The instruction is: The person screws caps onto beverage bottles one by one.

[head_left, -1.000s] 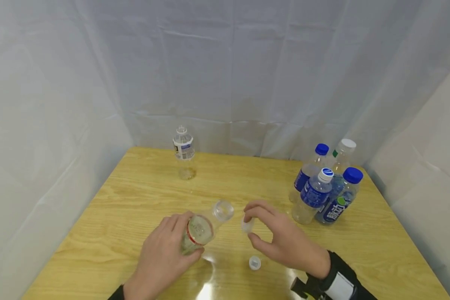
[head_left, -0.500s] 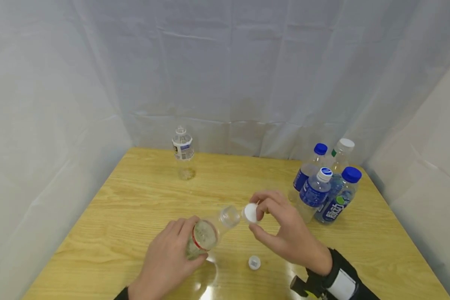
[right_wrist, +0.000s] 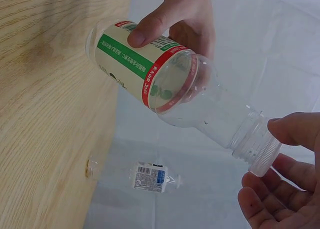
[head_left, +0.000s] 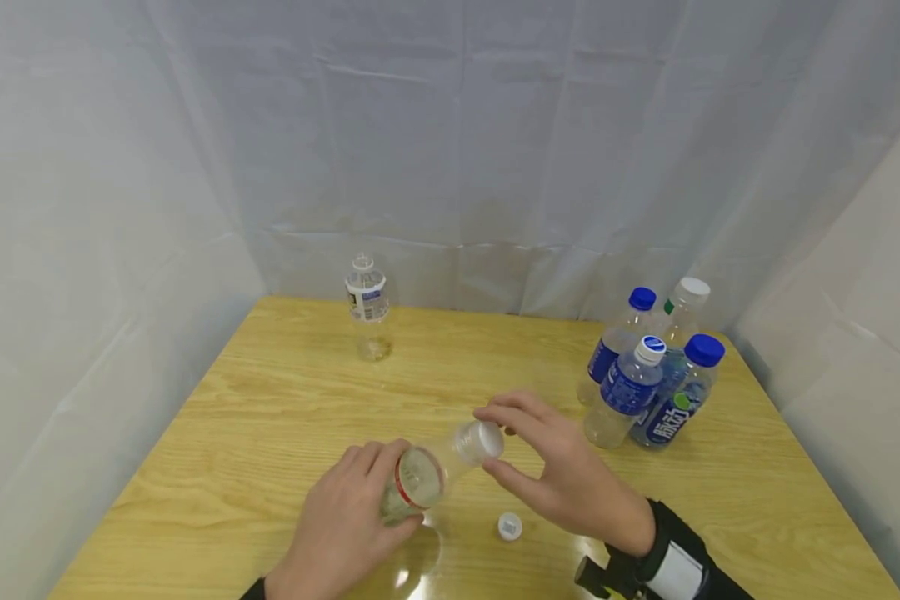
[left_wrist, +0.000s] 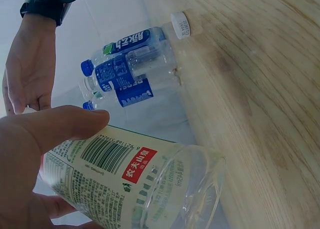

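Note:
My left hand (head_left: 348,517) grips a clear plastic bottle (left_wrist: 125,174) around its cream label with red bands, holding it tilted above the table with its neck to the right. At the bottle's mouth sits a white cap (right_wrist: 265,156), which my right hand (head_left: 562,467) pinches between thumb and fingers. In the right wrist view the cap covers the neck's end; whether its threads are engaged I cannot tell. A second white cap (head_left: 509,526) lies on the table below my right hand.
An uncapped clear bottle (head_left: 368,304) stands at the back left of the wooden table (head_left: 270,400). Several capped bottles cluster at the right, among them a blue-labelled one with a white cap (head_left: 626,392) and one with a wide blue cap (head_left: 678,400). White sheeting (head_left: 450,150) surrounds the table.
My right hand has brought the pinched cap left onto the bottle's mouth; it was apart from it before. My left hand has shifted the bottle slightly right and down.

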Demonstrator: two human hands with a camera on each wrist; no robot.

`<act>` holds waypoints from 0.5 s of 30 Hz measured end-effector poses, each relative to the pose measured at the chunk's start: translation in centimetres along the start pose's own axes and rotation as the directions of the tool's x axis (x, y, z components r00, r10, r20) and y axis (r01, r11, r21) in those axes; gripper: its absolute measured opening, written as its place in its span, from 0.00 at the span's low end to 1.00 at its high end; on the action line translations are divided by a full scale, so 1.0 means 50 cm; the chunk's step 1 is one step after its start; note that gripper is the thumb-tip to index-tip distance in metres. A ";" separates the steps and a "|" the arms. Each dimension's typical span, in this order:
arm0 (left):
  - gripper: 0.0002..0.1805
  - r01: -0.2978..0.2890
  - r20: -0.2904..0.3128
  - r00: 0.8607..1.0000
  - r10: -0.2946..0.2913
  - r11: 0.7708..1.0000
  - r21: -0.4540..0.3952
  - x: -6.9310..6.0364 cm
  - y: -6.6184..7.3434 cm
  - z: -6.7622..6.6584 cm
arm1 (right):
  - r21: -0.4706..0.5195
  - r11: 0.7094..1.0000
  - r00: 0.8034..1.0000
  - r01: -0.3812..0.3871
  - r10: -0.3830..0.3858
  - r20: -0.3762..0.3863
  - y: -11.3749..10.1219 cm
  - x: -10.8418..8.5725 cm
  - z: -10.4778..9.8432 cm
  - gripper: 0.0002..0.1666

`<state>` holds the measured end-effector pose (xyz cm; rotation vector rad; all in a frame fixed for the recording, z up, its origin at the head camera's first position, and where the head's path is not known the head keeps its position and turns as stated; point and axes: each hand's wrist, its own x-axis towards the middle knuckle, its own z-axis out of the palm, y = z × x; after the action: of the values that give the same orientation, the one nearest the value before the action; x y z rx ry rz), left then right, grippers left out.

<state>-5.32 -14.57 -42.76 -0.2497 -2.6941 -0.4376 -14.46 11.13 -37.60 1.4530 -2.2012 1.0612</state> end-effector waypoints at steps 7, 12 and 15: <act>0.45 -0.002 0.018 1.000 0.002 1.000 0.008 -0.001 0.002 0.001 | 0.003 1.000 0.999 0.021 -0.022 0.034 0.004 -0.004 0.003 0.27; 0.45 -0.011 0.005 1.000 0.011 1.000 0.020 -0.002 0.003 0.002 | 0.027 0.999 0.998 0.020 -0.021 0.060 0.003 -0.006 0.000 0.28; 0.43 -0.025 -0.006 1.000 0.025 0.999 0.021 -0.002 0.004 0.003 | 0.051 0.998 0.997 0.020 -0.024 0.079 0.003 -0.007 -0.004 0.28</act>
<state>-5.22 -14.33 -42.90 -0.2755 -2.6851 -0.4012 -14.45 11.53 -37.72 1.5631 -2.2224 1.0766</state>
